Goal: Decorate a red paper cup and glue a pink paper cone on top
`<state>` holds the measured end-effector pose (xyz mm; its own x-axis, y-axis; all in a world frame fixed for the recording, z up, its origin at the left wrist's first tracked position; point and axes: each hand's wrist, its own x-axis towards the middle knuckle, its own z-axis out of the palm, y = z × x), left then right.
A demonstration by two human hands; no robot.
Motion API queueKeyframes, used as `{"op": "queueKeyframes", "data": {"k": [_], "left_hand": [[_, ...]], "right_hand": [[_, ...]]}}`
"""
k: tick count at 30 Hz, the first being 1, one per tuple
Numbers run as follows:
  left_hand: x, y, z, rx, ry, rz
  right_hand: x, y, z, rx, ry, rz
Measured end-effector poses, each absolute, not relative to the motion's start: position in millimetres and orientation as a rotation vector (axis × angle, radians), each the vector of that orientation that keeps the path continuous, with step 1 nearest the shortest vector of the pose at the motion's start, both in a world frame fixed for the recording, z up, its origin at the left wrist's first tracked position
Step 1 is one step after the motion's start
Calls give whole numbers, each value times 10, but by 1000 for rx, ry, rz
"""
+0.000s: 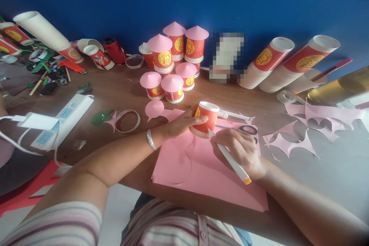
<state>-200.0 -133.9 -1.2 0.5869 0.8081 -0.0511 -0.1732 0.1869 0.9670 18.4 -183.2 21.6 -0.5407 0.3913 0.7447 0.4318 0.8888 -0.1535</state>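
So the left hand (184, 123) has its thumb and fingers wrapped around a red cup (211, 119), held slightly tilted over the pink paper (178, 161), and I can't tell if the cup's bottom edge actually sits on it. The right hand (239, 150) is pinching a white pen (232, 161) with an orange end, also over the pink paper, its tip right up by the lower part of the cup, though whether it's touching is hard to say. Some scissors (249, 129) lie on the pink paper just past the right hand's knuckles. Off the pink paper's far left corner there's a small pink disc (155, 108), then a pale ring (127, 121) further left of it. Beyond the pink paper's far edge stand six cups with pink cone roofs (160, 52), all bunched together. Behind it and to the right, two tall cup stacks (269, 55) lean over, and a bunch of cut-up pink scraps (296, 144) lies right of it. Well left of the pink paper is a white power strip (65, 119) with a charger plugged in.
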Motion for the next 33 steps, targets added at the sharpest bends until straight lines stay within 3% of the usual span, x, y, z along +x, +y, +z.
{"op": "queueKeyframes", "data": {"k": [33], "left_hand": [[-1993, -1354, 9, 1085, 629, 832]], "right_hand": [[166, -1867, 161, -668, -2176, -113]]}}
